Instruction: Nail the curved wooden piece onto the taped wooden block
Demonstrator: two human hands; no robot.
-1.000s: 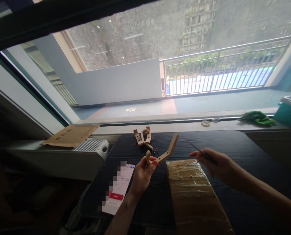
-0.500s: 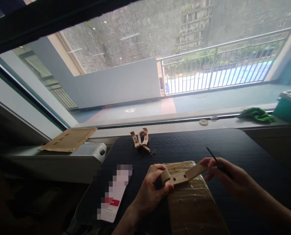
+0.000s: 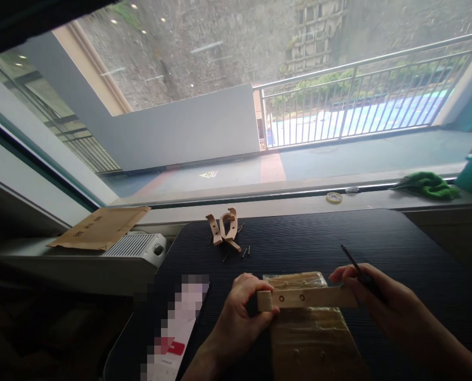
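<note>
My left hand (image 3: 247, 307) grips the left end of a pale wooden hook (image 3: 319, 298) between thumb and fingers. Two round holes show in its flat face, and it lies level across a brown board wrapped in clear film (image 3: 311, 338). Small holes dot that board. In my right hand (image 3: 382, 296) is a dark screwdriver (image 3: 353, 258), its shaft pointing up and to the left. The right fingers are at the hook's right end; whether they press on it I cannot tell.
More wooden hooks (image 3: 223, 227) stand in a cluster at the table's far side, with several screws (image 3: 246, 251) beside them. A partly blurred pink-white package (image 3: 180, 328) lies at the left. On the sill are a tape roll (image 3: 334, 197) and a green cloth (image 3: 426, 185).
The wooden hook has been turned from a slant to level, and its flat holed face now shows. My right hand has moved slightly right and down with the screwdriver. The view has shifted a little.
</note>
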